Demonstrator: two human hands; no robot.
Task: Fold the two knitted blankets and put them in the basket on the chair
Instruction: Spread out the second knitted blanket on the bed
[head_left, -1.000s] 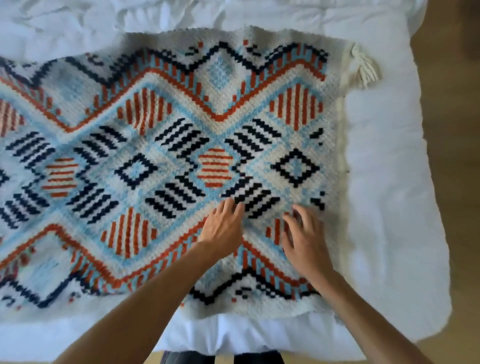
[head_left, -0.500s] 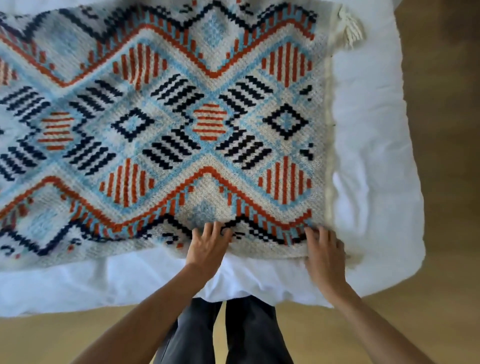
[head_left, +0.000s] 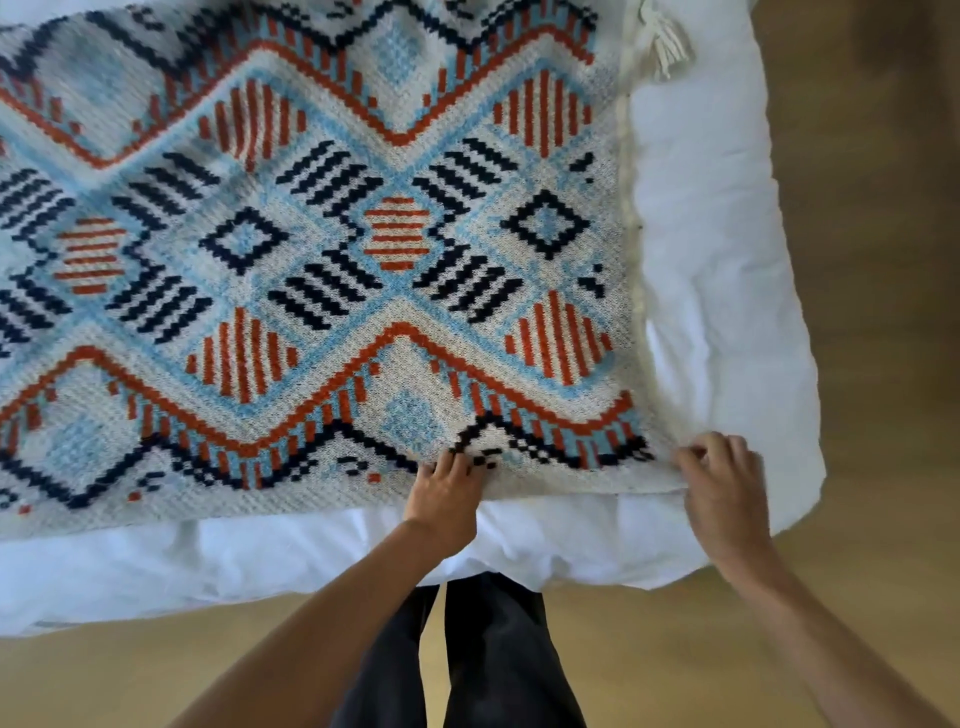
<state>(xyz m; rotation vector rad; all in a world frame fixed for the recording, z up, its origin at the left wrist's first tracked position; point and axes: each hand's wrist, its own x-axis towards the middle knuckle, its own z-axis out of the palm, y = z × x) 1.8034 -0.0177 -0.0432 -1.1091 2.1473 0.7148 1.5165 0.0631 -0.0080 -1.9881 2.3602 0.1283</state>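
1. The blanket (head_left: 311, 260) lay spread flat on the bed (head_left: 722, 270), patterned side up: cream knit with orange zigzags, light blue diamonds and dark navy stripes. It ran out of view past the left and far edges of the picture. Its near edge lay just inside the bed's near edge, leaving a strip of white bedding bare in front.
2. The left hand (head_left: 444, 499) sat on the blanket's near edge, right of the middle of the visible part. Its fingers were curled down into the knit and gripped the edge, and the cloth puckered slightly around the fingertips. The forearm reached in from the lower left.
3. Below the bed's near edge, between the two forearms, stood the person's legs in dark trousers (head_left: 493, 654).
4. The right hand (head_left: 724, 493) was at the blanket's near right corner, close to the bed's near right corner. Its fingers were bent and bunched with the thumb, pinching the corner of the knit. The hand was a little blurred, so the exact finger placing could not be told.
5. A cream tassel (head_left: 670, 44) lay at the blanket's far right corner, resting on the white bedding.
6. To the right of the blanket's right edge a broad band of rumpled white bedding stayed bare up to the bed's right edge.
7. A wooden floor (head_left: 883, 234) showed beyond the bed's right and near edges.
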